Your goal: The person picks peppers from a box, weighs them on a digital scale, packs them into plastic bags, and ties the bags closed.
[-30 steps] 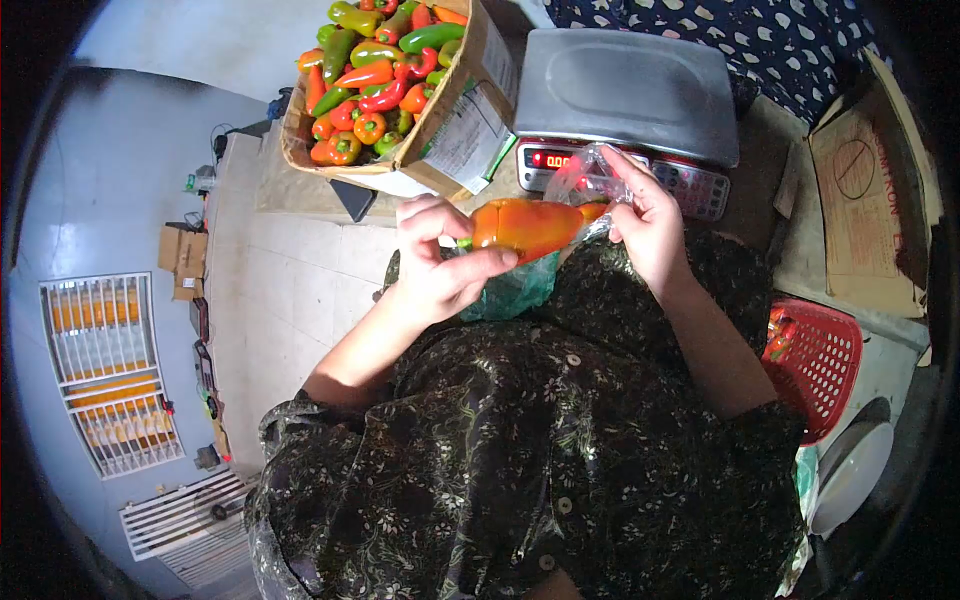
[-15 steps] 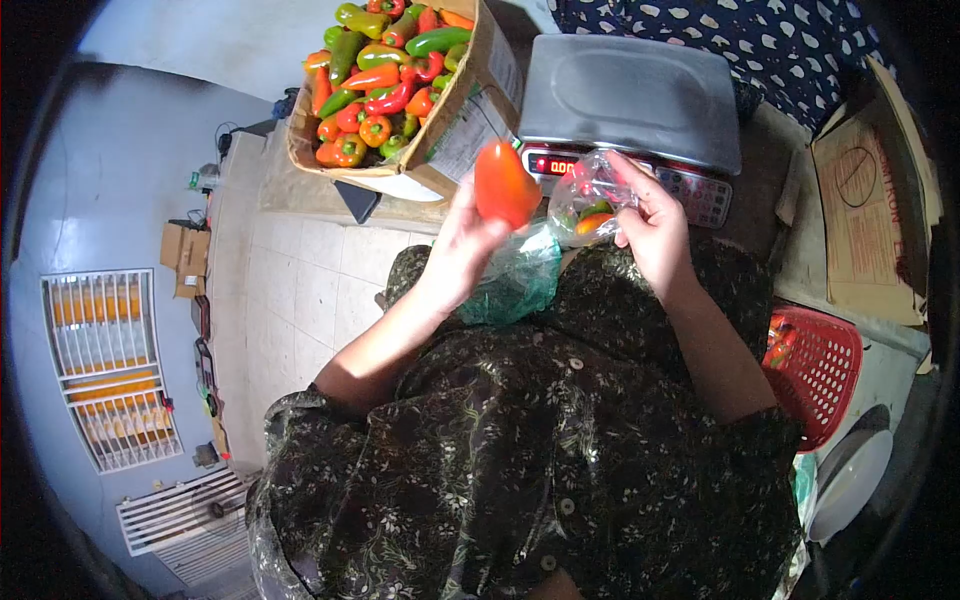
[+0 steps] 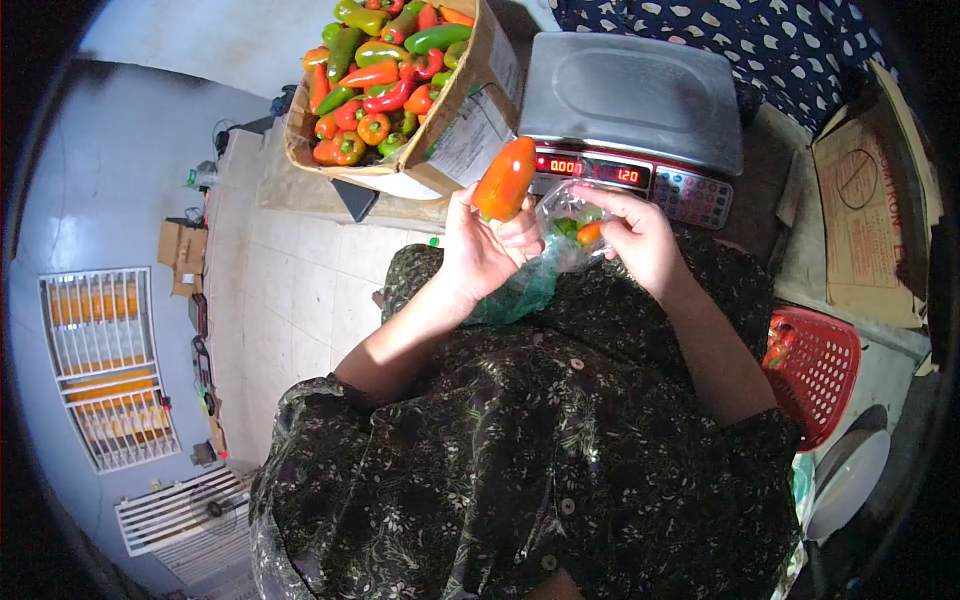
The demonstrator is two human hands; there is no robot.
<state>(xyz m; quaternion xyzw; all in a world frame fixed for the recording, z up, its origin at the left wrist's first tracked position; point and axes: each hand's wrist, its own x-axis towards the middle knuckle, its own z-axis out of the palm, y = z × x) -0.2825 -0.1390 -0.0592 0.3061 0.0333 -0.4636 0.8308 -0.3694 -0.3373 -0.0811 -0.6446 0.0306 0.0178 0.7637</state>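
My left hand (image 3: 485, 245) is closed on an orange-red pepper (image 3: 506, 180), its tip pointing up and to the right. Beside it, my right hand (image 3: 643, 240) pinches the edge of a clear plastic bag (image 3: 568, 225). Through the bag's film I see green and orange peppers (image 3: 590, 233). My left fingers come right up to the bag; whether they also grip it I cannot tell. A green plastic bag (image 3: 525, 290) lies on my lap under the hands. Just beyond the bag stands a digital scale (image 3: 630, 100) with a bare metal pan and lit red digits.
An open cardboard box (image 3: 460, 120) full of red, orange and green peppers stands left of the scale. At my right are a red perforated basket (image 3: 825, 375) with some peppers, a white bowl (image 3: 850, 485) and a cardboard carton (image 3: 870, 210).
The pepper in my left hand has tilted to the right, and that hand has turned with its fingers nearer the bag. My right hand has lowered slightly with the clear bag.
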